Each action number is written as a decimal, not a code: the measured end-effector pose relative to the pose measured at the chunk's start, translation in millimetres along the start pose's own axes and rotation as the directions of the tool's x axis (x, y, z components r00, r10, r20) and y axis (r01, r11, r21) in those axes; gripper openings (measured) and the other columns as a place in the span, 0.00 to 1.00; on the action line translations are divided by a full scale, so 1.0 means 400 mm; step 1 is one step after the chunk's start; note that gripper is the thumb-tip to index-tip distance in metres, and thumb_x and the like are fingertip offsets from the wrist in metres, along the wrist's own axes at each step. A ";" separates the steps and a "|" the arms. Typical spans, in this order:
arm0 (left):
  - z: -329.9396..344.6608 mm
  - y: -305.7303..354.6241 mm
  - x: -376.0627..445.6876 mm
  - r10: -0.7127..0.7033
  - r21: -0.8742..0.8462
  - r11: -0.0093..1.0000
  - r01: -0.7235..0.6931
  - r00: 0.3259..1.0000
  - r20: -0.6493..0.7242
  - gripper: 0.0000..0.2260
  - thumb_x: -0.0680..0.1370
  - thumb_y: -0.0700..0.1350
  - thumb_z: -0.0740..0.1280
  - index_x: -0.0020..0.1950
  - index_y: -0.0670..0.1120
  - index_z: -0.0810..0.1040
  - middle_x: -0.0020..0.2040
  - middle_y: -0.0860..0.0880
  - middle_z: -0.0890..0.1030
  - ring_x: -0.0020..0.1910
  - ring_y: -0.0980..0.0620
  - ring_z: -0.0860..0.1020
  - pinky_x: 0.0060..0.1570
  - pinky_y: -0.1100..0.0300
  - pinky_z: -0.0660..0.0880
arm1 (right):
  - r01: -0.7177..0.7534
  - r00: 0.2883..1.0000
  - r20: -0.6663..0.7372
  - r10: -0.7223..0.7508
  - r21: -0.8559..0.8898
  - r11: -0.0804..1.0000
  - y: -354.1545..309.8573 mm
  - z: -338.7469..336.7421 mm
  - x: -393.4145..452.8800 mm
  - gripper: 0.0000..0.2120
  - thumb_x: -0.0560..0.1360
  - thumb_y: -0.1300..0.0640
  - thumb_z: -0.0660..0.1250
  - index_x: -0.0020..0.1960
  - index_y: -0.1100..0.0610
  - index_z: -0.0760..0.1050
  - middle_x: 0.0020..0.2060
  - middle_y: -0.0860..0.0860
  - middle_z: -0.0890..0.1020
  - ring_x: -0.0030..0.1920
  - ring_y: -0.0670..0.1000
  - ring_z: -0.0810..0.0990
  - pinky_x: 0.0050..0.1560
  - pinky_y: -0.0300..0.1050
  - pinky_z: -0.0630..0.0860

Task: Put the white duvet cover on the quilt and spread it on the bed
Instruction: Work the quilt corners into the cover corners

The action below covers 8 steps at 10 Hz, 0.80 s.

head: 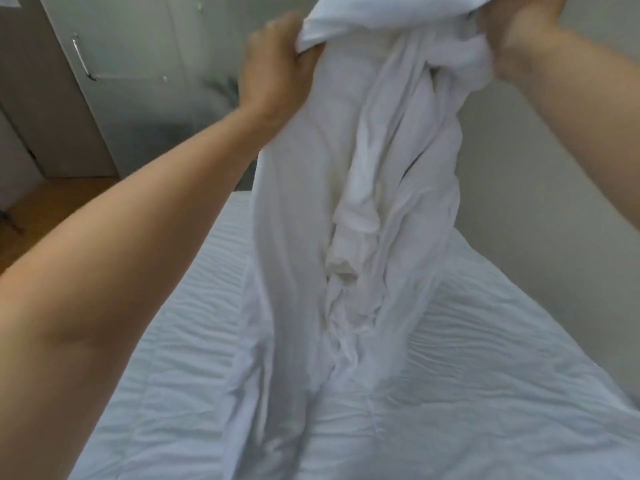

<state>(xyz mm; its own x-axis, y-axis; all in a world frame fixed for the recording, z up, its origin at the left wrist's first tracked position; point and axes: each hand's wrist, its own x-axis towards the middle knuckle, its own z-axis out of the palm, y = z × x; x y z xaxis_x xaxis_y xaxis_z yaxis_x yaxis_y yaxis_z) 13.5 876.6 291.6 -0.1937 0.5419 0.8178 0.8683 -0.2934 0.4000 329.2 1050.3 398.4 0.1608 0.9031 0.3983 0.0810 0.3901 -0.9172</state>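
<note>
The white duvet cover (374, 174) hangs bunched in a long column from the top of the view down to the bed. My left hand (277, 67) grips its upper edge on the left, fingers curled round the cloth. High on the right, my right hand (519, 36) grips the gathered fabric, and part of that hand is hidden by folds. Below, the white quilt (485, 375) lies wrinkled across the bed (221, 265), and the cover's lower end rests on it.
A pale wardrobe door with a metal handle (81, 57) stands at the back left. Wooden floor (52, 216) shows left of the bed. A plain wall (519, 174) runs along the bed's right side.
</note>
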 end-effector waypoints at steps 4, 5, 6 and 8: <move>0.273 0.137 -0.592 -0.126 0.023 0.985 0.168 0.633 0.764 0.28 0.71 0.69 0.70 0.57 0.49 0.70 0.48 0.55 0.77 0.45 0.50 0.77 0.38 0.55 0.69 | -0.432 0.885 -0.009 0.466 -0.390 0.813 0.442 0.048 -0.601 0.02 0.72 0.61 0.67 0.44 0.59 0.78 0.41 0.54 0.82 0.43 0.53 0.83 0.40 0.46 0.81; 0.347 0.125 -0.675 -0.311 0.179 0.942 0.285 0.537 0.784 0.28 0.77 0.65 0.67 0.63 0.43 0.71 0.54 0.46 0.79 0.54 0.42 0.80 0.42 0.55 0.68 | -0.487 0.859 -0.008 0.512 -0.325 0.811 0.456 0.050 -0.619 0.08 0.70 0.65 0.70 0.49 0.61 0.79 0.45 0.56 0.85 0.46 0.56 0.85 0.45 0.50 0.85; 0.392 0.109 -0.691 -0.324 0.017 0.895 0.445 0.625 0.710 0.15 0.85 0.51 0.57 0.46 0.43 0.74 0.45 0.42 0.81 0.48 0.38 0.81 0.39 0.55 0.69 | -0.472 0.774 0.386 0.503 -0.178 0.863 0.409 0.027 -0.639 0.14 0.72 0.66 0.75 0.57 0.64 0.79 0.51 0.59 0.85 0.53 0.59 0.85 0.47 0.46 0.82; 0.379 0.097 -0.571 -0.461 -0.223 0.724 0.653 0.698 0.548 0.16 0.80 0.47 0.58 0.38 0.38 0.74 0.38 0.43 0.81 0.38 0.45 0.80 0.40 0.52 0.76 | -0.367 0.843 0.334 0.421 -0.215 0.905 0.582 -0.126 -0.686 0.24 0.74 0.62 0.71 0.67 0.51 0.69 0.63 0.54 0.78 0.61 0.55 0.79 0.57 0.46 0.75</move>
<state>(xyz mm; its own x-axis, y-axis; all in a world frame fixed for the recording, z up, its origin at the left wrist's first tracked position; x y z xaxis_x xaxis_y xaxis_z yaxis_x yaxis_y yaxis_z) 160.7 860.8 57.7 -0.2849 0.9452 0.1594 0.4003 -0.0338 0.9158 353.4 884.2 76.2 -0.1590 0.9858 -0.0542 0.2260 -0.0171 -0.9740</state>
